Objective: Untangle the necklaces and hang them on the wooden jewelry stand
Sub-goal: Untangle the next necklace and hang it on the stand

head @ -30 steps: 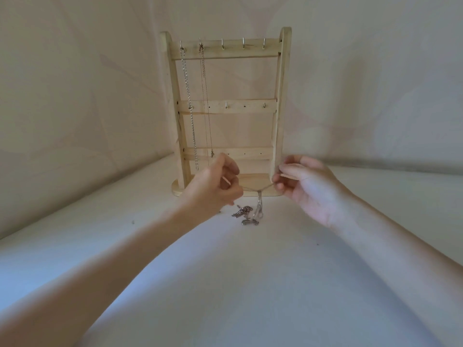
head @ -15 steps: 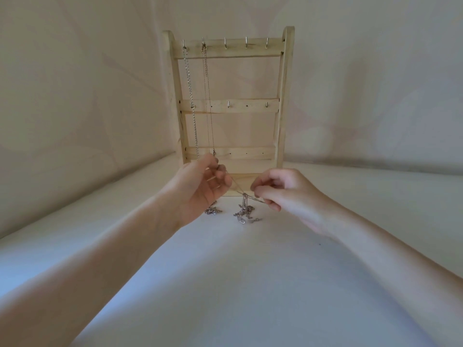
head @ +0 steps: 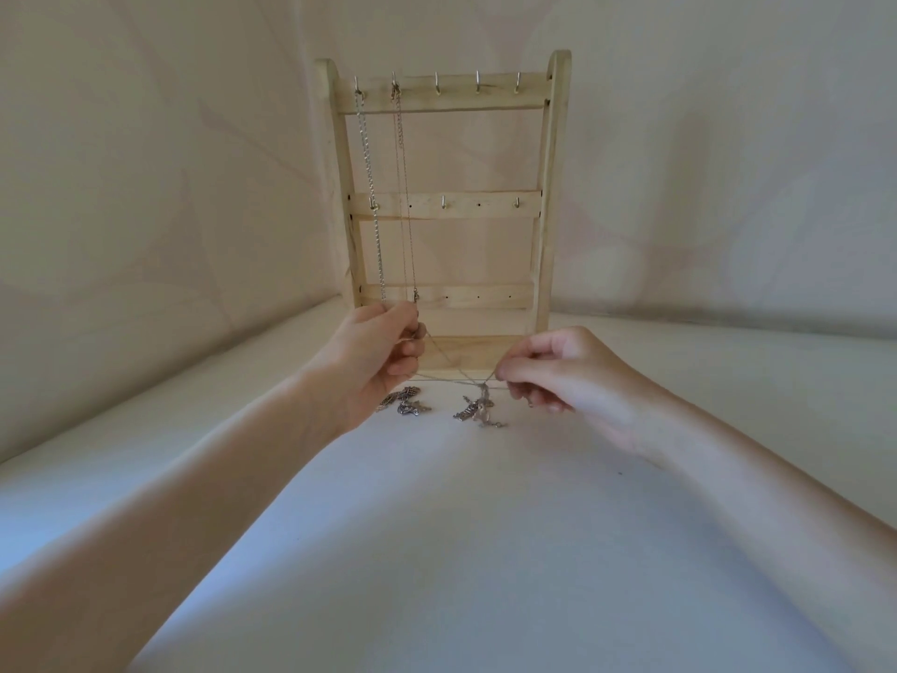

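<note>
The left hand (head: 373, 361) is held up in front of the lower rail of the wooden jewelry stand (head: 444, 206), its fingers curled inward and pinching a thin chain (head: 454, 364) near the thumb. The right hand (head: 558, 371) sits lower and to the right, thumb and forefinger pressed together on the same chain's other end, the remaining fingers loosely curled beneath. Between the two hands the chain runs in fine crossing strands (taut enough to show as straight lines). From the right hand's pinch a cluster of metal charms (head: 478, 410) hangs down to the white surface (head: 461, 551); a second bunch of charms (head: 405, 403) lies on the surface just beside the left hand. Two necklaces (head: 371, 187) hang from the stand's two leftmost top hooks
</note>
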The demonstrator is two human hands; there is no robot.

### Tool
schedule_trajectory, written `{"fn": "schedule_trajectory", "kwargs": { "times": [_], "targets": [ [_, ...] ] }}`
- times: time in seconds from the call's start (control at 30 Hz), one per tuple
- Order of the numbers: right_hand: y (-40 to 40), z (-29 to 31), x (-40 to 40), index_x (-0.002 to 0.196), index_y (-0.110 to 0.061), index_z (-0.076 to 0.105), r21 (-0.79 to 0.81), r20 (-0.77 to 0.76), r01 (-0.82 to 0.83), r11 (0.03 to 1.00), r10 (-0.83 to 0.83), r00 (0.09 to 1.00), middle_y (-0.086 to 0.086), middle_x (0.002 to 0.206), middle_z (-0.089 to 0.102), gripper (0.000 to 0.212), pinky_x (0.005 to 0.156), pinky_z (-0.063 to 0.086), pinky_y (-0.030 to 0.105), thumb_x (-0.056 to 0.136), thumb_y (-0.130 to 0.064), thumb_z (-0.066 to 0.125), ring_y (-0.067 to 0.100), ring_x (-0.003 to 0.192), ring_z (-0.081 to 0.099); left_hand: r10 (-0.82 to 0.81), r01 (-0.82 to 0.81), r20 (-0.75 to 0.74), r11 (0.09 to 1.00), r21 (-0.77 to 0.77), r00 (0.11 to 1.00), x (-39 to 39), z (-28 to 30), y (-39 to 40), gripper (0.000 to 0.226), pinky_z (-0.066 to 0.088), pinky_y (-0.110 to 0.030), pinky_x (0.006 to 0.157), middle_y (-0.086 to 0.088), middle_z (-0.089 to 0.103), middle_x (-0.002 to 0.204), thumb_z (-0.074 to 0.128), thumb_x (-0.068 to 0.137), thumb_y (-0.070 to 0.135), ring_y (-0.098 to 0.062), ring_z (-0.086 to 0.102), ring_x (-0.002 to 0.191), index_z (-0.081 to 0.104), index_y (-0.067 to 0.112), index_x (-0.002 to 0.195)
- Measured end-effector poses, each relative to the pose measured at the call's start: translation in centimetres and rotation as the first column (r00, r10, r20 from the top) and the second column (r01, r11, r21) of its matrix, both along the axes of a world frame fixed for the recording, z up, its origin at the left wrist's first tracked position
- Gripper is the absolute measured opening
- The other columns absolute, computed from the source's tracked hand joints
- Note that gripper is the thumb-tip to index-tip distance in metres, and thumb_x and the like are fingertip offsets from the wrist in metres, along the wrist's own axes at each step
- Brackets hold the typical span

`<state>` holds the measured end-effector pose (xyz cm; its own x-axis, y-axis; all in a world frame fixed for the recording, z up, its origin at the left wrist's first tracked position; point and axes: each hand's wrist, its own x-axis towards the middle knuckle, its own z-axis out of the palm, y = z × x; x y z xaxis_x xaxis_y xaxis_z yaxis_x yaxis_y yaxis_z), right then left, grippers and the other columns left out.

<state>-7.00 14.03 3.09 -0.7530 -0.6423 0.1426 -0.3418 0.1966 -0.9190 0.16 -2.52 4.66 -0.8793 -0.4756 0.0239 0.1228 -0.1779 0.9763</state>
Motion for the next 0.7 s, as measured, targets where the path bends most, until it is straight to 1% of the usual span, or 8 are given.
{"fn": "schedule_trajectory", "kwargs": {
  "times": [0.1, 0.17, 0.3, 0.37, 0.43, 0.53, 0.63, 0.7],
  "targets": [
    [0.3, 0.0, -0.4, 0.071, -0.009, 0.056, -0.078, 0.1, 0.1, 0.992, -0.092, 0.991, 0.0, 0.053, 0.051, 0.015, 0.039, 0.026, 0.016, 0.086, -0.006, 0.054, 0.008, 0.042, 0.037, 0.027, -0.023, 0.031, 0.991, -0.134, 0.999, 0.0, -0.2, 0.0, 0.02, 0.021, -0.014, 0.034, -0.002, 0.041, 0.068, 0.04, 0.089, -0.002, -0.005, 0.033, 0.042, 0.043, 0.012, 0.075],
    [0.5, 0.0, -0.6, 0.074, -0.01, 0.055, -0.11, 0.115, 0.171, 0.979, -0.158, 0.981, 0.0, 0.05, 0.048, 0.014, 0.038, 0.025, 0.016, 0.087, -0.007, 0.052, 0.008, 0.04, 0.035, 0.02, -0.007, 0.062, 0.978, -0.209, 0.998, 0.1, -0.4, 0.1, 0.018, 0.021, -0.013, 0.034, -0.003, 0.041, 0.07, 0.041, 0.09, -0.001, -0.004, 0.034, 0.041, 0.044, 0.011, 0.077],
    [0.2, -0.2, -0.6, 0.074, -0.015, 0.056, -0.12, -0.042, 0.228, 0.966, -0.235, 0.971, -0.004, 0.05, 0.046, 0.017, 0.044, 0.028, 0.016, 0.09, -0.013, 0.052, 0.005, 0.04, 0.037, -0.012, 0.088, 0.198, 0.921, -0.379, 0.98, 0.6, -0.3, 0.6, 0.011, 0.023, -0.013, 0.036, 0.001, 0.043, 0.071, 0.048, 0.089, 0.006, -0.006, 0.035, 0.047, 0.056, 0.011, 0.084],
    [-0.1, -0.2, -0.3, 0.076, -0.018, 0.055, -0.104, -0.148, 0.182, 0.978, -0.196, 0.969, -0.011, 0.044, 0.044, 0.016, 0.047, 0.028, 0.019, 0.091, -0.017, 0.052, 0.004, 0.041, 0.037, -0.026, 0.164, 0.266, 0.843, -0.512, 0.964, 0.7, -0.4, 1.0, 0.013, 0.027, -0.015, 0.043, 0.006, 0.044, 0.071, 0.054, 0.088, 0.014, -0.009, 0.035, 0.053, 0.066, 0.018, 0.086],
    [-0.3, -0.2, -0.1, 0.077, -0.018, 0.054, -0.097, -0.207, 0.129, 0.987, -0.147, 0.967, -0.012, 0.036, 0.04, 0.016, 0.045, 0.027, 0.019, 0.093, -0.017, 0.051, 0.003, 0.038, 0.033, -0.06, 0.235, 0.298, 0.766, -0.598, 0.953, 0.8, -0.5, 1.4, 0.013, 0.028, -0.015, 0.048, 0.009, 0.044, 0.067, 0.059, 0.087, 0.023, -0.008, 0.034, 0.053, 0.071, 0.025, 0.091],
    [-0.3, -0.1, -0.1, 0.078, -0.018, 0.052, -0.109, -0.245, 0.106, 0.988, -0.131, 0.961, -0.012, 0.033, 0.036, 0.016, 0.043, 0.025, 0.019, 0.094, -0.018, 0.05, 0.006, 0.038, 0.029, -0.145, 0.304, 0.301, 0.743, -0.596, 0.943, 1.0, -0.6, 1.5, 0.011, 0.024, -0.013, 0.041, 0.006, 0.033, 0.058, 0.067, 0.083, 0.024, -0.008, 0.025, 0.046, 0.074, 0.024, 0.091],
    [-0.2, -0.1, -0.3, 0.078, -0.018, 0.052, -0.14, -0.252, 0.113, 0.984, -0.145, 0.957, -0.012, 0.033, 0.035, 0.015, 0.042, 0.024, 0.019, 0.093, -0.018, 0.051, 0.006, 0.037, 0.027, -0.167, 0.323, 0.298, 0.721, -0.613, 0.94, 1.0, -0.7, 1.4, 0.005, 0.018, -0.015, 0.041, 0.012, 0.038, 0.046, 0.071, 0.08, 0.021, -0.009, 0.023, 0.046, 0.075, 0.021, 0.083],
    [-0.3, -0.2, -0.5, 0.078, -0.018, 0.053, -0.149, -0.254, 0.127, 0.981, -0.163, 0.954, -0.013, 0.033, 0.035, 0.015, 0.042, 0.024, 0.019, 0.093, -0.018, 0.051, 0.005, 0.037, 0.028, -0.164, 0.32, 0.296, 0.719, -0.618, 0.941, 1.0, -0.8, 1.4, 0.004, 0.019, -0.015, 0.042, 0.012, 0.046, 0.05, 0.072, 0.079, 0.02, -0.008, 0.026, 0.046, 0.074, 0.021, 0.076]
  ]
}}
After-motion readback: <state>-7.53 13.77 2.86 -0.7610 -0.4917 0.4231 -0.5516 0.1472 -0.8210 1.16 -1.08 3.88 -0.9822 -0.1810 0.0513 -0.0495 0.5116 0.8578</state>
